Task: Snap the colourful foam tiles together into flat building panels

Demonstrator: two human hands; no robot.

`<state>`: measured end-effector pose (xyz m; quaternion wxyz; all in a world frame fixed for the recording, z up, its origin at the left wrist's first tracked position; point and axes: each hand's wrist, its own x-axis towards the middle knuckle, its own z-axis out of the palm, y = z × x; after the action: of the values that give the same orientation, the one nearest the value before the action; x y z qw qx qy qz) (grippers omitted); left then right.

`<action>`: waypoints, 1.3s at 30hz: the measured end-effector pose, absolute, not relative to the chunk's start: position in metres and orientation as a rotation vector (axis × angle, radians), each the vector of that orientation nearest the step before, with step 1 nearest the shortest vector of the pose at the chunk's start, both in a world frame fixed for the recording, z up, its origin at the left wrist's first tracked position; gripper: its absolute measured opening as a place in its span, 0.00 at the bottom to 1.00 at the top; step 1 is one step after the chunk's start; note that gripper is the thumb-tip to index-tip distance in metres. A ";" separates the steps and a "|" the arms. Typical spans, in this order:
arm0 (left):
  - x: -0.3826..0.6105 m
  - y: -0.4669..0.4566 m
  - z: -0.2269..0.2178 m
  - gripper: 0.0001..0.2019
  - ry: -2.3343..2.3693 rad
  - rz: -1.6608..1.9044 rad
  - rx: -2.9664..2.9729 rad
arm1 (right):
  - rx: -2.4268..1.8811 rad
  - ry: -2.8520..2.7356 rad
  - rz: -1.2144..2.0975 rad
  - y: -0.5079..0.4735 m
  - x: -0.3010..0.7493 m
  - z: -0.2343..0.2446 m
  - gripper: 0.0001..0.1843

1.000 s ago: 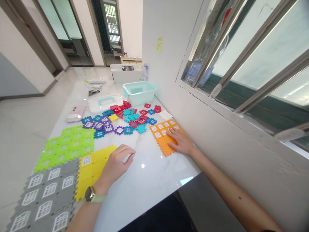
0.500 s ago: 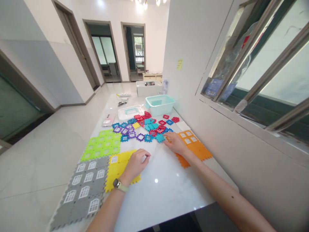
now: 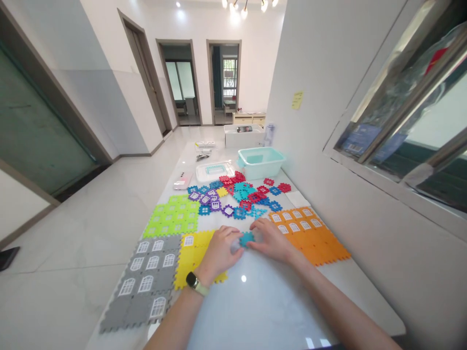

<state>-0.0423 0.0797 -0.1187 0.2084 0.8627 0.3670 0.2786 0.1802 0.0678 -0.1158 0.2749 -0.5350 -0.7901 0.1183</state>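
The right fingers (image 3: 258, 224) partly hide the turquoise tile (image 3: 246, 238).

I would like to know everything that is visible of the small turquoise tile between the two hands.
The small turquoise tile looks like plastic with a toothed edge. It looks roughly flat; whether it rests on the white table or is lifted slightly, I cannot tell. The right hand appears to pinch its right side; the left hand is at its left side, contact unclear.

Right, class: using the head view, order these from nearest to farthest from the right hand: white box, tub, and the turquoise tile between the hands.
1. Tile: just left of the right hand.
2. Tub: ahead, beyond the hand.
3. White box: behind the tub.
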 end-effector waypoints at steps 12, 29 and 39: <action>-0.036 0.074 -0.119 0.17 0.973 0.553 2.419 | -1.512 -2.211 0.222 0.108 0.156 -0.140 0.18; -0.045 0.079 -0.112 0.16 1.017 0.644 2.345 | -1.326 -2.151 0.444 0.089 0.177 -0.124 0.22; -0.045 0.081 -0.116 0.20 1.093 0.720 2.322 | -1.352 -2.057 0.269 0.096 0.182 -0.114 0.16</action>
<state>-0.0449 0.0805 -0.1160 0.2358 0.8466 0.3985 0.2623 0.1820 0.0963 -0.1135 0.3268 -0.5161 -0.7851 0.1026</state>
